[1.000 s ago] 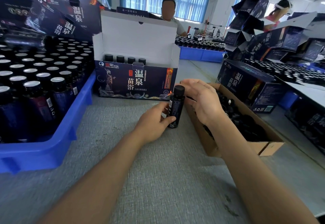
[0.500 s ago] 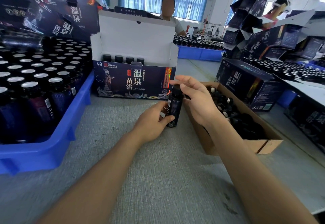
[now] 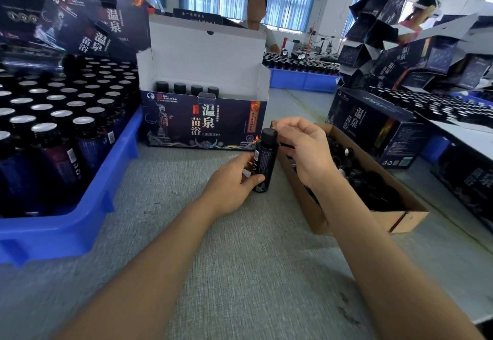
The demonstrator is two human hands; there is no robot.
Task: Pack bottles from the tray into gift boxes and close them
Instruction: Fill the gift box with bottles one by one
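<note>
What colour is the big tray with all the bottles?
Blue. The tray shows best in the head view.

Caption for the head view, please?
Left hand grips a dark bottle before the open gift box; right hand curled beside its cap.

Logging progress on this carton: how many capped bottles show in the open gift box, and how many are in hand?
Capped bottles showing in the open gift box: 4
Bottle held by the left hand: 1
Total: 5

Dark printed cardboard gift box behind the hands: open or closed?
Open: the gift box has its white lid flap upright; four black bottle caps show inside.
</note>
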